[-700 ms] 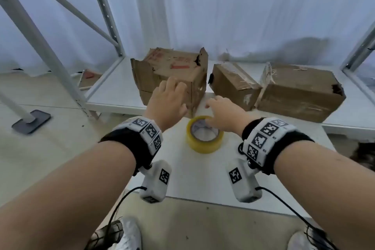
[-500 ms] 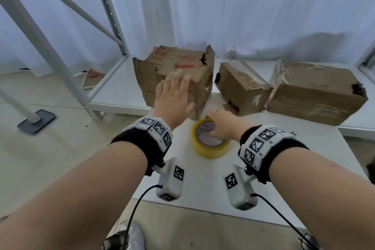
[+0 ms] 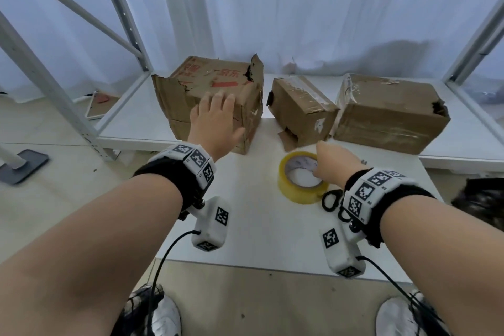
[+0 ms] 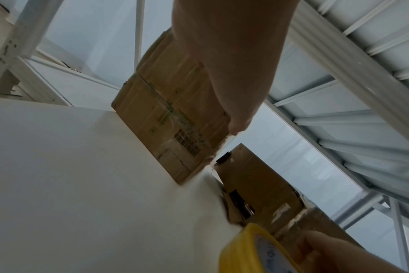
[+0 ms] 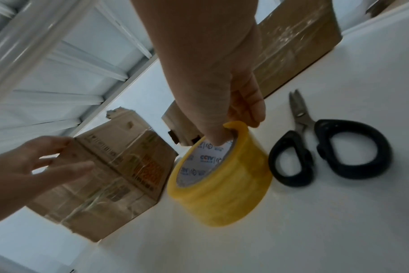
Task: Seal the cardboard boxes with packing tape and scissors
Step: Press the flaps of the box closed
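Observation:
Three worn cardboard boxes stand at the table's far edge: a torn left box (image 3: pixel 218 90), a middle box (image 3: pixel 297 109) and a right box (image 3: pixel 390 114). My left hand (image 3: pixel 218 106) is held flat, fingers straight and spread, right at the left box's (image 5: pixel 119 166) near face; I cannot tell whether it touches. A yellow tape roll (image 3: pixel 300 188) lies below the middle box. My right hand (image 3: pixel 317 169) pinches the roll (image 5: pixel 222 184), thumb inside the core and fingers outside, and the roll is tilted. Black-handled scissors (image 5: pixel 327 147) lie shut just to its right.
The white table (image 3: pixel 245 232) meets a low white shelf (image 3: pixel 131 128) that carries the boxes. Metal rack posts (image 3: pixel 41 76) rise on the left and right. A flat piece of cardboard (image 3: pixel 102 103) lies on the floor at the left. My shoes show below the table edge.
My right hand has closed on the tape roll, tipping it and shifting it right, toward the middle box. The left hand stays raised at the left box. The scissors have come into view.

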Action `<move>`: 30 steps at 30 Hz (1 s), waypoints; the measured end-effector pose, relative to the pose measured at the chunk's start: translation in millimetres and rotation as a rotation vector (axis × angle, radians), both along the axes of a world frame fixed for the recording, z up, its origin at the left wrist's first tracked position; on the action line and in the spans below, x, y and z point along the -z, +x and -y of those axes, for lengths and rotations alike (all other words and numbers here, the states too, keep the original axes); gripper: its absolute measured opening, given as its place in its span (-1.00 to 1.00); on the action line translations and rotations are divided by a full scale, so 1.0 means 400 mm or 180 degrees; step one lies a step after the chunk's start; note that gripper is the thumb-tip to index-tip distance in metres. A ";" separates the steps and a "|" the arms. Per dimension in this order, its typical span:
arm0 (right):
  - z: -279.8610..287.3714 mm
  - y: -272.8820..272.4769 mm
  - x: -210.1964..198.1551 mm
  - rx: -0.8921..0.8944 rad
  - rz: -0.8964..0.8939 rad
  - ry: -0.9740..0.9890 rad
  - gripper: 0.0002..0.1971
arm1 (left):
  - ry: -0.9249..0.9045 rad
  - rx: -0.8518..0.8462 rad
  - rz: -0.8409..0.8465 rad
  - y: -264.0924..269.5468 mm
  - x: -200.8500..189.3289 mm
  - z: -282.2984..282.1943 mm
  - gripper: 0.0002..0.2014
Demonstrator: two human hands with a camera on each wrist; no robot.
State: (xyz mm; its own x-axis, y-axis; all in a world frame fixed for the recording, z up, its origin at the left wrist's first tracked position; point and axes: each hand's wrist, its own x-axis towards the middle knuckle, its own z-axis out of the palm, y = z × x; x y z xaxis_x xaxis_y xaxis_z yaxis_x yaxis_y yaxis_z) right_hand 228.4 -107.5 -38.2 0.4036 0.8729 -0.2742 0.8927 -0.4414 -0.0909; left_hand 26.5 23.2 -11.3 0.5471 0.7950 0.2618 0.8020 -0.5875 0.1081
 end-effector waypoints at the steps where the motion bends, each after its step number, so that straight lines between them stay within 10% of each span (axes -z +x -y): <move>1: 0.013 0.010 -0.004 0.0074 0.0132 -0.0038 -0.76 | -0.0007 0.0023 -0.0017 0.003 0.000 0.009 -0.29; 8: -0.049 -0.067 -0.092 -0.0313 -0.0375 0.1544 -0.62 | -0.0008 0.0238 0.0124 -0.018 -0.029 0.014 -0.45; 14: -0.184 -0.209 -0.134 -0.0594 -0.1337 0.1980 -0.43 | 0.0316 -0.0649 0.1243 -0.124 -0.062 -0.078 -0.29; 21: -0.236 -0.218 -0.094 -0.0158 -0.2565 0.1818 -0.49 | -0.2074 -0.1023 0.3382 -0.194 -0.014 -0.166 0.11; 30: -0.145 -0.222 -0.124 0.0078 -0.2856 0.1763 -0.67 | -0.1688 -0.1222 0.2532 -0.236 -0.043 -0.057 -0.10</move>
State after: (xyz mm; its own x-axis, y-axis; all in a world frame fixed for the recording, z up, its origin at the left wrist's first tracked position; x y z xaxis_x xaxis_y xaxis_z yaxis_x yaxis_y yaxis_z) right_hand 139.6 -49.6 11.2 0.2695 0.9619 -0.0465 0.3897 -0.1531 -0.9081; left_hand -67.7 45.8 5.8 0.0537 0.9986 0.0019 0.5086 -0.0290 0.8605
